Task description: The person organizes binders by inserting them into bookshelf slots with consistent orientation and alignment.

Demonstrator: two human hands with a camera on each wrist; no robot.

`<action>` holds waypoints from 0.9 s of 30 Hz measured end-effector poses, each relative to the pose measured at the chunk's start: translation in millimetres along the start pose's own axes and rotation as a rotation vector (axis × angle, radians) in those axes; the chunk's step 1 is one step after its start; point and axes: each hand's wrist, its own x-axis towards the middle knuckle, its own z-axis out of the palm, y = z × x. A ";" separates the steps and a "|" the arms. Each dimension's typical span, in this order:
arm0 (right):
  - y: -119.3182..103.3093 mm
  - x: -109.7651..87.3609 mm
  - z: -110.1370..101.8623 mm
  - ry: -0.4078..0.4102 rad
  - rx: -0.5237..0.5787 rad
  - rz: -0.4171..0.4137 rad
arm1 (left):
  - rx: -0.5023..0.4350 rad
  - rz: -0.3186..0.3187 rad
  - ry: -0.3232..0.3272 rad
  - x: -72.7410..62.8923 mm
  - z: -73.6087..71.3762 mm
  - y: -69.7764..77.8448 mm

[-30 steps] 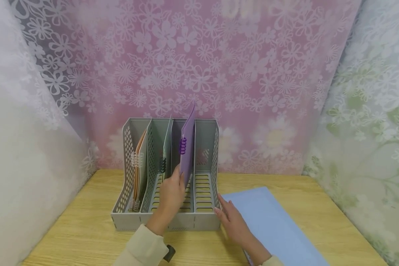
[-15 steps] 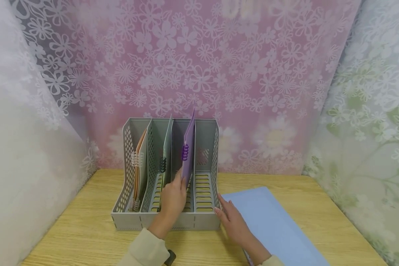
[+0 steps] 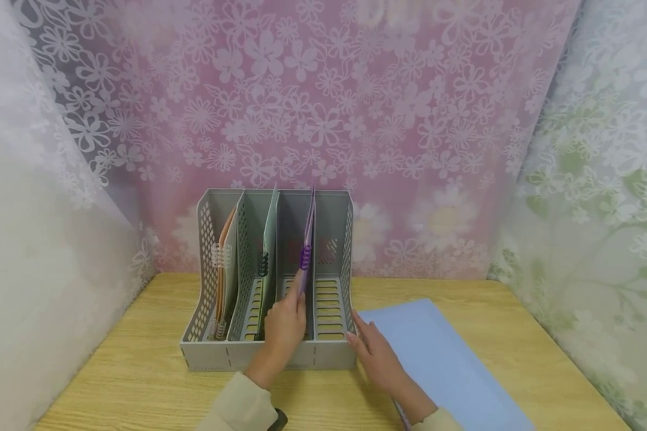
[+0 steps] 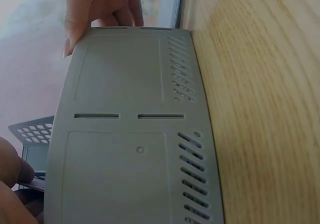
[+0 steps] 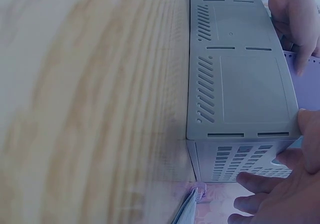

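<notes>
My left hand (image 3: 286, 320) pinches the lower edge of a purple spiral notebook (image 3: 308, 230), which stands in the third compartment from the left of a grey desktop file organizer (image 3: 205, 357). The notebook leans on that compartment's right divider; its purple cover (image 5: 306, 86) also shows in the right wrist view. My right hand (image 3: 377, 353) holds the organizer's front right corner, thumb at the rim and fingers along the perforated side wall. Orange and pale notebooks (image 3: 225, 263) stand in the first compartment. A light green spiral notebook (image 3: 270, 233) leans in the second.
A light blue cover (image 3: 437, 353) lies flat on the wooden table (image 3: 113, 371) to the right of the organizer. Purple binding rings (image 5: 201, 190) show at its edge in the right wrist view. Floral cloth (image 3: 323, 120) hangs behind and on both sides.
My left hand has lowered the purple notebook deeper into the third compartment and brought it more upright against the right divider. My right hand has stayed at the organizer's corner.
</notes>
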 end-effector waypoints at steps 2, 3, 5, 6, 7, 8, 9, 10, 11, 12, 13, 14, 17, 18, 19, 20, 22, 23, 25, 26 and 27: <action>-0.1 0.2 0.2 -0.005 0.001 0.005 | 0.000 -0.007 -0.004 -0.9 0.7 0.6; -0.1 0.2 0.2 -0.006 -0.001 0.007 | -0.001 -0.009 -0.007 -1.3 1.0 1.0; 0.1 -0.2 0.1 -0.010 0.004 0.010 | 0.007 -0.012 -0.014 -1.7 1.8 1.9; 0.2 -0.4 0.0 -0.011 0.007 0.011 | 0.008 -0.011 -0.017 -1.8 2.2 2.6; 0.3 -0.6 -0.2 -0.012 0.009 0.011 | 0.010 -0.010 -0.022 -1.9 2.5 3.5; 0.4 -0.7 -0.2 -0.011 0.010 0.011 | 0.014 -0.010 -0.026 -1.9 3.1 4.3; 0.5 -0.8 -0.1 -0.010 0.010 0.009 | 0.017 -0.009 -0.030 -1.9 3.6 5.2; 0.8 -0.7 0.0 -0.009 0.010 0.008 | 0.029 -0.012 -0.033 -1.6 4.4 6.1; 0.9 -0.5 0.1 -0.006 0.011 0.008 | 0.037 -0.016 -0.037 -1.1 4.9 7.1; 1.0 -0.2 0.3 -0.004 0.009 0.008 | 0.044 -0.021 -0.040 -0.4 5.3 8.3; 1.1 0.0 0.5 -0.004 0.009 0.007 | 0.049 -0.028 -0.045 0.2 5.6 9.4; 1.3 0.3 0.7 -0.004 0.008 0.008 | 0.057 -0.035 -0.050 1.0 5.8 10.7; 1.4 0.9 1.2 -0.002 0.007 0.008 | 0.073 -0.055 -0.077 3.0 6.2 14.5; 1.5 1.1 1.2 -0.004 0.007 0.007 | 0.076 -0.060 -0.086 3.4 6.3 15.8; 1.3 1.1 1.2 -0.004 0.009 0.005 | 0.078 -0.063 -0.093 3.9 6.3 17.1; 1.2 1.2 1.2 -0.004 0.009 0.004 | 0.081 -0.064 -0.103 4.1 6.4 18.2; 0.8 1.3 1.0 -0.002 0.011 0.001 | 0.089 -0.061 -0.122 4.4 6.5 20.3; 0.7 1.2 1.1 -0.002 0.012 0.000 | 0.089 -0.053 -0.125 4.6 6.5 21.3; 0.6 1.0 1.3 0.000 0.014 0.001 | 0.087 -0.043 -0.134 4.9 6.7 23.0; 0.8 0.8 1.8 0.003 0.012 -0.002 | 0.089 -0.038 -0.141 4.8 7.1 23.5; 0.8 0.7 2.1 0.005 0.011 0.000 | 0.090 -0.033 -0.145 4.9 7.6 23.8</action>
